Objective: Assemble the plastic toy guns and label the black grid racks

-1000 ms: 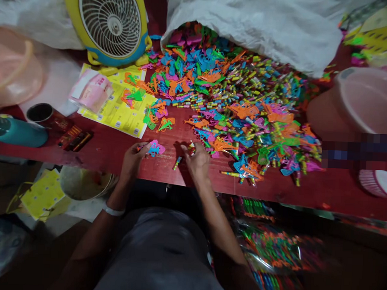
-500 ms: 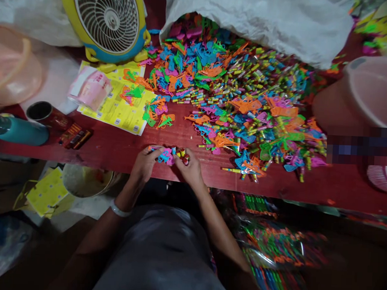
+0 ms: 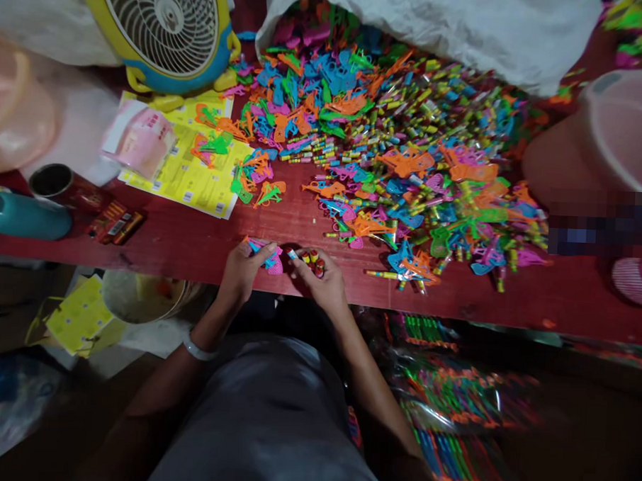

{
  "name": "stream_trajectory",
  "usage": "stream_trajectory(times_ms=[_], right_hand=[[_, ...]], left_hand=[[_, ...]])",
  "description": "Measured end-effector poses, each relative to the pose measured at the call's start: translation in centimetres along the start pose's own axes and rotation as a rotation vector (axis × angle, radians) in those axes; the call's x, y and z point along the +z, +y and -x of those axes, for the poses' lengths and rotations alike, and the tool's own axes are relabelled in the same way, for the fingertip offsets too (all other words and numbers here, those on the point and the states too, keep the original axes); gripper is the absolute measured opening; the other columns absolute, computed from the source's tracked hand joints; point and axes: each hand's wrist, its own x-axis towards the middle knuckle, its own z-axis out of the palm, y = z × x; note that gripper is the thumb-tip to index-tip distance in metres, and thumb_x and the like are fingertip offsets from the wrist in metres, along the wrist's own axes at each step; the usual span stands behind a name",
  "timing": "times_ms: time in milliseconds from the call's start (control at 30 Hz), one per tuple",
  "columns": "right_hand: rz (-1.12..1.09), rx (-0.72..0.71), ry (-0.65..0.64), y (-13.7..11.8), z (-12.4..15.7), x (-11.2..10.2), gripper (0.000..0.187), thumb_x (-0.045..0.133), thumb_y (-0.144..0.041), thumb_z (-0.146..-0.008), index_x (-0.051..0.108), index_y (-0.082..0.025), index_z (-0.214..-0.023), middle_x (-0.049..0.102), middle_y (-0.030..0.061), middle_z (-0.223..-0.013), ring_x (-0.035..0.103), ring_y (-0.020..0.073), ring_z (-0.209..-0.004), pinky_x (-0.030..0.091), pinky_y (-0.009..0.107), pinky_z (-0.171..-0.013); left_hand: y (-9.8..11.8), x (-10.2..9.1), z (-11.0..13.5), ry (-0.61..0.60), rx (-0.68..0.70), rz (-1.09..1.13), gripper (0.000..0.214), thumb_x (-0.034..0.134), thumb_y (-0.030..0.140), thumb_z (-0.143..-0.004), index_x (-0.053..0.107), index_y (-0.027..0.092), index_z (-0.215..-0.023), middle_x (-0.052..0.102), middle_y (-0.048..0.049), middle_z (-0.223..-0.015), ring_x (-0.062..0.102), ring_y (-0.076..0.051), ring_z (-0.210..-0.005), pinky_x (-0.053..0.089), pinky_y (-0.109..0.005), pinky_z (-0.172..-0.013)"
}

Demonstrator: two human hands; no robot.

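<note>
My left hand (image 3: 241,269) is closed on a few small plastic toy pieces (image 3: 272,259), pink, blue and orange, which stick out past the thumb. My right hand (image 3: 322,282) is closed around several short wrapped tubes (image 3: 313,261) with yellow and red ends. One pale blue-ended tube is pinched at its fingertips, pointing toward the left hand. Both hands are held apart over the table's near edge. Beyond them, a heap of coloured plastic pieces (image 3: 339,78) is mixed with wrapped tubes (image 3: 417,106).
A white sack (image 3: 442,26) lies behind the heap. To the left stand a fan (image 3: 171,21), yellow printed sheets (image 3: 196,185), a pink packet (image 3: 142,140), a dark cup (image 3: 52,180) and a teal bottle (image 3: 29,215). A pink bucket (image 3: 623,140) is at right. Below hang packed bags (image 3: 463,395).
My hands have drawn apart, opening a gap between the plastic pieces on the left and the tube on the right. The whole view has shifted slightly.
</note>
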Motion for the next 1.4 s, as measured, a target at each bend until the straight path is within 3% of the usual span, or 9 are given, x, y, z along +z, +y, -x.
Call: stream_trajectory(times_ms=[200,567,767,867,1000,1067,1133,1233,1400], right_hand=[[0.174,-0.102,0.018,0.1,-0.4,0.0,0.03,0.071,-0.049,-0.086,0.074,-0.023,-0.102,0.078,0.0065,-0.105,0.072,0.0226,-0.098,0.056,0.039,-0.094],[0.258,-0.227,-0.018,0.7,-0.1,0.4,0.03,0.067,-0.051,-0.089,0.076,-0.023,-0.095,0.077,0.0078,-0.097,0.072,0.0231,-0.092,0.058,0.039,-0.089],[0.288,-0.265,-0.08,0.8,0.3,-0.2,0.028,0.067,-0.051,-0.09,0.075,-0.024,-0.091,0.076,0.0075,-0.09,0.071,0.0228,-0.083,0.058,0.038,-0.079],[0.336,-0.285,0.111,-0.2,-0.8,-2.5,0.026,0.069,-0.049,-0.089,0.075,-0.024,-0.093,0.075,0.0067,-0.09,0.07,0.0229,-0.083,0.058,0.039,-0.08],[0.46,-0.44,0.638,-1.8,-3.0,-7.1,0.023,0.069,-0.045,-0.089,0.074,-0.023,-0.096,0.069,0.0092,-0.102,0.066,0.0254,-0.099,0.056,0.046,-0.092],[0.548,-0.485,0.746,-1.9,-3.6,-8.4,0.021,0.069,-0.043,-0.089,0.073,-0.023,-0.095,0.066,0.0092,-0.103,0.065,0.0257,-0.1,0.055,0.048,-0.093],[0.618,-0.466,0.687,-1.5,-3.5,-8.2,0.018,0.066,-0.041,-0.091,0.073,-0.024,-0.093,0.067,0.008,-0.096,0.065,0.0251,-0.094,0.056,0.047,-0.091],[0.63,-0.353,0.398,-0.3,-3.3,-5.2,0.017,0.06,-0.033,-0.094,0.075,-0.025,-0.095,0.07,0.0077,-0.093,0.066,0.0242,-0.092,0.058,0.042,-0.089],[0.606,-0.254,-0.037,0.5,-5.1,0.2,0.035,0.064,-0.017,-0.092,0.071,-0.022,-0.126,0.069,0.0091,-0.115,0.067,0.0202,-0.107,0.055,0.032,-0.096]], left_hand=[[0.2,0.5,0.1,-0.001,-0.017,0.013,0.029,0.079,0.045,-0.077,0.07,0.018,-0.074,0.063,0.0018,-0.068,0.058,-0.015,-0.067,0.045,-0.028,-0.068],[0.0,1.5,0.4,0.086,-0.022,0.081,0.03,0.08,0.044,-0.074,0.064,0.019,-0.075,0.059,0.0034,-0.065,0.054,-0.013,-0.063,0.043,-0.026,-0.062],[-0.7,2.2,0.0,0.035,-0.064,0.089,0.038,0.085,0.046,-0.069,0.061,0.018,-0.076,0.058,0.0041,-0.069,0.052,-0.011,-0.064,0.043,-0.025,-0.065],[0.5,2.8,-2.2,-0.038,0.081,-0.06,0.034,0.072,0.051,-0.085,0.063,0.018,-0.082,0.06,0.0005,-0.076,0.056,-0.014,-0.073,0.045,-0.027,-0.071],[1.8,2.5,-7.3,0.208,0.424,-0.465,0.019,0.069,0.03,-0.09,0.068,0.017,-0.103,0.064,-0.0118,-0.108,0.057,-0.026,-0.11,0.042,-0.039,-0.101],[1.7,1.9,-9.2,0.231,0.471,-0.691,0.021,0.072,0.02,-0.085,0.069,0.016,-0.105,0.062,-0.0165,-0.117,0.052,-0.033,-0.119,0.037,-0.047,-0.108],[1.1,1.4,-9.7,0.152,0.481,-0.834,0.015,0.07,0.018,-0.085,0.071,0.017,-0.1,0.063,-0.0171,-0.116,0.052,-0.035,-0.116,0.037,-0.05,-0.106],[-0.1,1.2,-8.2,0.07,0.51,-0.889,0.005,0.066,0.021,-0.089,0.071,0.02,-0.09,0.065,-0.0136,-0.106,0.055,-0.032,-0.108,0.039,-0.048,-0.1],[-1.7,0.9,-4.7,0.023,0.469,-0.998,0.008,0.06,0.022,-0.09,0.068,0.022,-0.087,0.069,-0.0109,-0.107,0.058,-0.032,-0.107,0.041,-0.048,-0.096]])
